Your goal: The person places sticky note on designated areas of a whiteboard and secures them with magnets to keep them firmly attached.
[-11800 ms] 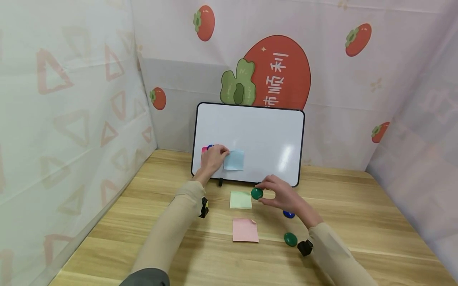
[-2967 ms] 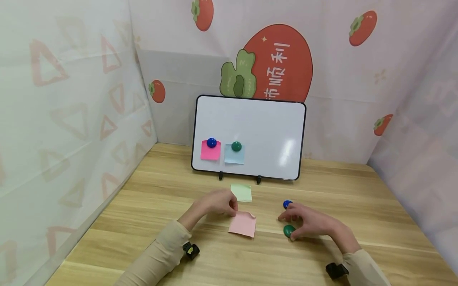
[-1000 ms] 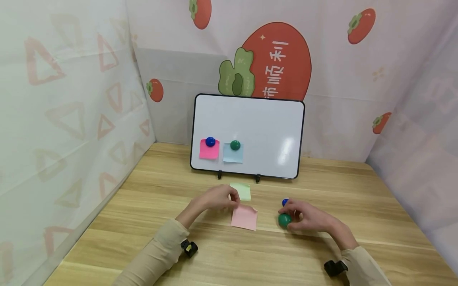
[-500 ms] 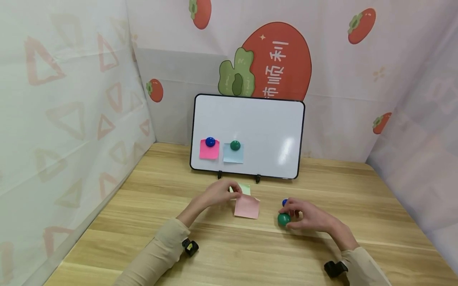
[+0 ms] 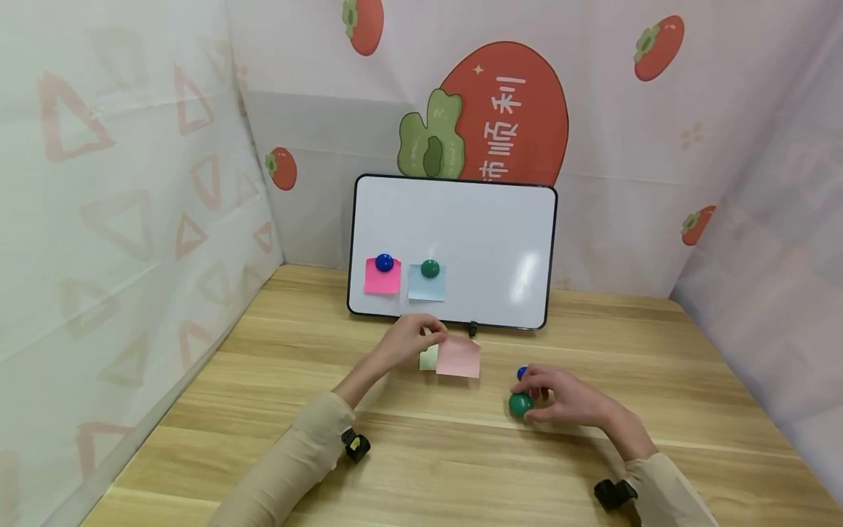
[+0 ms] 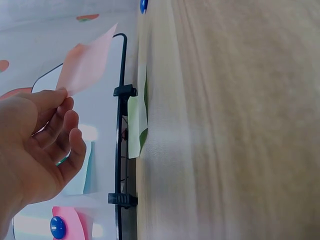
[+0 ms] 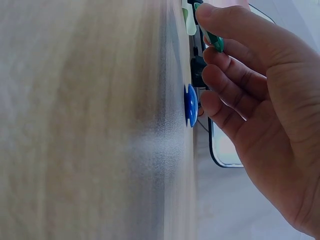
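Observation:
My left hand (image 5: pixel 410 342) pinches a light pink sticky note (image 5: pixel 459 357) by its upper left corner, raised off the table below the whiteboard (image 5: pixel 487 249). In the head view the note partly covers a pale green sticky note (image 5: pixel 429 358) lying on the table. A round green magnet (image 5: pixel 520 404) is pinched between thumb and fingers of my right hand (image 5: pixel 566 399), close over the table. Just behind those fingers, a blue magnet (image 7: pixel 191 105) lies on the tabletop. On the board, a blue magnet (image 5: pixel 385 262) holds a hot pink note (image 5: pixel 383 282), and a green magnet (image 5: pixel 430 268) holds a light blue note (image 5: pixel 426 288).
The whiteboard stands upright at the back of the wooden table (image 5: pixel 421 461) on small black feet (image 6: pixel 123 200). Behind it hangs a fabric backdrop (image 5: pixel 612 146) printed with persimmons, and a white cloth wall (image 5: pixel 132 219) lines the left side.
The green and light blue pair went onto the board earlier. Since then my right hand has picked another green magnet off the table; my left hand has lifted the light pink note toward the board.

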`<state>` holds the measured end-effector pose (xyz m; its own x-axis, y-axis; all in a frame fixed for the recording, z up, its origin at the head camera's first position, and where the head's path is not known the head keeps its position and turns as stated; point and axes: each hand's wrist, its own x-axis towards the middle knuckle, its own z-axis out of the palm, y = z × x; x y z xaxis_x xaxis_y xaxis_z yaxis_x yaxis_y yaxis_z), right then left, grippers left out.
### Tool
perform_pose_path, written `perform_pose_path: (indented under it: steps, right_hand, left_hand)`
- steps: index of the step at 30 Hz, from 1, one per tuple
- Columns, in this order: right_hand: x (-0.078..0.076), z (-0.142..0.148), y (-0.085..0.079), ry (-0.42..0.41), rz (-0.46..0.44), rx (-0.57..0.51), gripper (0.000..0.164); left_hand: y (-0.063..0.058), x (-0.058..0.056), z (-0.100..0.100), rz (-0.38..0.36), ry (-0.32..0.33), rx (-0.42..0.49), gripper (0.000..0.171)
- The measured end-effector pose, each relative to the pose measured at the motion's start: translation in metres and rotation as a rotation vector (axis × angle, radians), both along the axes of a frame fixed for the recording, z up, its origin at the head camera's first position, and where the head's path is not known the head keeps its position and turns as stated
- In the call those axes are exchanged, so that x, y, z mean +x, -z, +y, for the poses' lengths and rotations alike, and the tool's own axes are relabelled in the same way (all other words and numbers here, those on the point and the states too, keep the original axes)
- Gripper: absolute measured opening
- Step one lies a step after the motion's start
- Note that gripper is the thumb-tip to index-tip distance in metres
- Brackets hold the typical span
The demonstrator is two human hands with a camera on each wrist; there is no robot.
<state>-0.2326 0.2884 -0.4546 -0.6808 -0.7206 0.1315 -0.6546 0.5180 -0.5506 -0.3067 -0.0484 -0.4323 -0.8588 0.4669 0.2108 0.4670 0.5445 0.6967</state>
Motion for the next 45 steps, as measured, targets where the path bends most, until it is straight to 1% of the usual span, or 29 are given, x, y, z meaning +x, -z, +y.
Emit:
perform_pose_path:
  steps: [4,7,12,17,20,24,29,38,45]
  right_hand:
    - [0.002,-0.001,-0.002,0.010,-0.018,0.007,0.031]
    - [0.003,-0.001,-0.003,0.019,-0.033,0.018,0.031]
    - [0.004,0.000,-0.002,0.030,-0.048,0.025,0.031]
    - [0.003,0.000,-0.001,0.032,-0.038,0.033,0.031]
    - [0.003,0.001,0.000,0.032,-0.034,0.037,0.031]
    - [0.002,0.001,0.001,0.031,-0.034,0.042,0.031]
    - [0.002,0.000,-0.001,0.031,-0.039,0.041,0.032]
    - [0.001,0.000,0.000,0.042,-0.052,0.060,0.033]
    - [0.000,0.000,0.000,0.046,-0.054,0.065,0.033]
  left_hand:
    - [-0.002,-0.004,0.004,-0.006,0.005,0.036,0.011]
    - [-0.003,-0.008,0.007,-0.011,-0.005,0.043,0.012]
    - [-0.005,-0.017,0.012,-0.006,-0.020,0.034,0.014]
    - [-0.009,-0.027,0.018,0.011,-0.047,0.021,0.017]
    - [-0.012,-0.033,0.023,0.029,-0.063,0.010,0.018]
    - [-0.018,-0.041,0.027,0.033,-0.070,0.014,0.019]
    - [-0.024,-0.047,0.032,0.042,-0.078,0.015,0.020]
    - [-0.029,-0.057,0.038,0.072,-0.098,-0.005,0.020]
    - [-0.035,-0.066,0.043,0.084,-0.122,-0.003,0.021]
